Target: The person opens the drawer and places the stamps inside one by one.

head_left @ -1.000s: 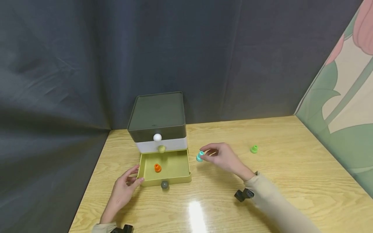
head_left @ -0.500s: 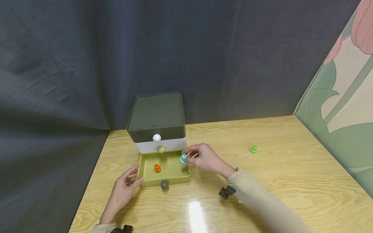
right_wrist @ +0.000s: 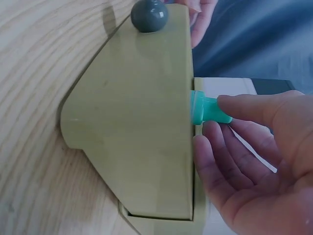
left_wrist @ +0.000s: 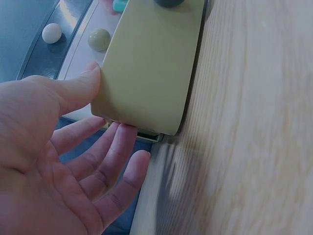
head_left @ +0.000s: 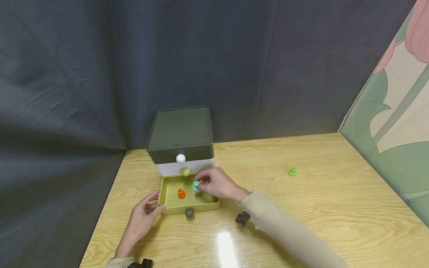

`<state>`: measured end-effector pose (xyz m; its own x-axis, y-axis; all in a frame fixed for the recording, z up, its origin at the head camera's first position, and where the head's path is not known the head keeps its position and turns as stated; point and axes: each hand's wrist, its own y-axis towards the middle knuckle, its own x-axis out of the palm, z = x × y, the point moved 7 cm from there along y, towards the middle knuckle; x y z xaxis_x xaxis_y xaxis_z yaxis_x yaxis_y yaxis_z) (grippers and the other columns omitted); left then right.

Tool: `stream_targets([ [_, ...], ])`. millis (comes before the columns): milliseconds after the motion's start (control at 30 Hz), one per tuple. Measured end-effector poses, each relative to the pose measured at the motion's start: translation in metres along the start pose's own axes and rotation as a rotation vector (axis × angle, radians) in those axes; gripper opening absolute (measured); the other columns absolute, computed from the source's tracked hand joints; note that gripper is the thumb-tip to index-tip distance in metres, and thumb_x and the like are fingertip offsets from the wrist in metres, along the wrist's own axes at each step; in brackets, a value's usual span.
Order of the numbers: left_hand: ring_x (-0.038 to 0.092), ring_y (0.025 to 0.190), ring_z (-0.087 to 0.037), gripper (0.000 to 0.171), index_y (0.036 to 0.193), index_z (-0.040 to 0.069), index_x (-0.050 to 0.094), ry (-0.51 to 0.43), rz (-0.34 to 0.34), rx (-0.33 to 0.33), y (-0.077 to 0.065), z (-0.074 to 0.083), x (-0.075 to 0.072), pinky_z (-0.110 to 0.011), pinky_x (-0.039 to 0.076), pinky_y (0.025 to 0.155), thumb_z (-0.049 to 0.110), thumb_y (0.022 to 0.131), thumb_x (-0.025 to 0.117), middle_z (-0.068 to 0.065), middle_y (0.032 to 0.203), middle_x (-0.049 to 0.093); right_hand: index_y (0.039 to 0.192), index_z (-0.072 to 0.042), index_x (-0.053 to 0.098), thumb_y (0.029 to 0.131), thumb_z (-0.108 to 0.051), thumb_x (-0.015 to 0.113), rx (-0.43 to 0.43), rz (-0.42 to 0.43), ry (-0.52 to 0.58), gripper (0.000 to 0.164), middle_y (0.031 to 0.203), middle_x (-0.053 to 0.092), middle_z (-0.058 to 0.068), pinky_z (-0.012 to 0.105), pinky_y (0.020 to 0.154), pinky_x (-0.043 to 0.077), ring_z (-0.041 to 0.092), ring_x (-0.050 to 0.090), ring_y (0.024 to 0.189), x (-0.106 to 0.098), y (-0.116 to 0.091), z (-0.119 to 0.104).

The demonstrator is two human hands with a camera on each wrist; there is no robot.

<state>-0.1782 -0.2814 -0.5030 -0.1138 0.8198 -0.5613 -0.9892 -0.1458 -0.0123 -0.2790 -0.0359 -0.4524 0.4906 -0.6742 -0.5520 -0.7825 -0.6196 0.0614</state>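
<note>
My right hand (head_left: pixel 219 183) pinches a small turquoise stepped plastic peg (right_wrist: pixel 209 108) between thumb and fingers. In the head view the turquoise peg stands over the inside of the pulled-out bottom drawer (head_left: pixel 204 208), its wide end down. To its left, an orange peg (head_left: pixel 181 193) of like shape sits on the drawer floor. My left hand (head_left: pixel 140 219) grips the drawer's front left corner, thumb at the front edge and fingers against the side, as the left wrist view (left_wrist: pixel 93 147) confirms for the hand. The drawer front partly hides the turquoise peg's base in the right wrist view.
The drawer cabinet (head_left: pixel 181 128) has a dark top and a white middle drawer (head_left: pixel 201 166). Round knobs mark the fronts, one of them dark grey (head_left: pixel 189 213). A green peg (head_left: pixel 292 171) stands on the wooden table (head_left: pixel 321 201) at the right. A dark curtain (head_left: pixel 214 67) hangs behind.
My right hand has carried the turquoise peg leftward, from beside the drawer to over its inside. My left hand has stayed at the drawer's corner, and the orange and green pegs have not moved.
</note>
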Motion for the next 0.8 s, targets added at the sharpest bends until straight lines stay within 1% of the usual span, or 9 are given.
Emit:
stream_targets([
  [100,0.072,0.116,-0.034,0.061,0.154,0.006,0.056,-0.011,-0.003,0.001,0.001,-0.001,0.001,-0.023,0.054,0.091,0.019,0.099,0.078,-0.019,0.138,0.067,0.115,0.002,0.079,0.094,-0.005,0.08,0.008,-0.009,-0.029,0.022,0.099,0.08,0.008,0.021,0.075,0.058,0.012,0.073,0.083,0.006,0.005,0.003],
  [200,0.071,0.117,-0.036,0.061,0.154,0.006,0.056,-0.011,0.0,-0.004,0.001,-0.002,0.001,-0.024,0.054,0.09,0.02,0.098,0.078,-0.019,0.138,0.067,0.113,0.0,0.08,0.094,-0.005,0.079,0.011,-0.021,-0.065,0.019,0.1,0.081,0.008,0.021,0.076,0.058,0.013,0.075,0.084,0.013,0.01,0.005],
  [333,0.071,0.119,-0.038,0.061,0.154,0.007,0.056,-0.01,-0.001,-0.018,0.001,-0.004,0.0,-0.024,0.055,0.086,0.02,0.099,0.078,-0.019,0.139,0.067,0.109,-0.002,0.081,0.093,-0.005,0.081,-0.002,-0.035,-0.113,0.016,0.099,0.081,0.007,0.02,0.076,0.058,0.011,0.076,0.083,0.021,0.015,0.006],
  [467,0.071,0.119,-0.039,0.061,0.155,0.006,0.055,-0.012,-0.007,-0.019,0.001,-0.004,0.0,-0.023,0.055,0.086,0.019,0.099,0.077,-0.02,0.14,0.067,0.107,-0.003,0.082,0.093,-0.006,0.081,-0.004,-0.041,-0.165,0.015,0.101,0.082,0.008,0.02,0.077,0.058,0.011,0.077,0.083,0.027,0.019,0.005],
  [633,0.071,0.119,-0.038,0.061,0.155,0.006,0.055,-0.018,-0.008,-0.02,0.001,-0.003,0.001,-0.023,0.055,0.085,0.019,0.099,0.077,-0.02,0.14,0.067,0.108,-0.002,0.082,0.094,-0.007,0.08,-0.007,-0.044,-0.21,0.015,0.103,0.083,0.009,0.02,0.078,0.059,0.012,0.078,0.085,0.032,0.021,0.006],
  [800,0.071,0.118,-0.038,0.061,0.154,0.006,0.055,-0.027,-0.007,-0.014,-0.001,-0.003,0.0,-0.023,0.055,0.085,0.018,0.099,0.077,-0.021,0.139,0.067,0.112,-0.003,0.081,0.096,-0.01,0.08,-0.017,-0.054,-0.252,0.018,0.106,0.082,0.008,0.018,0.078,0.058,0.01,0.077,0.087,0.037,0.021,0.006],
])
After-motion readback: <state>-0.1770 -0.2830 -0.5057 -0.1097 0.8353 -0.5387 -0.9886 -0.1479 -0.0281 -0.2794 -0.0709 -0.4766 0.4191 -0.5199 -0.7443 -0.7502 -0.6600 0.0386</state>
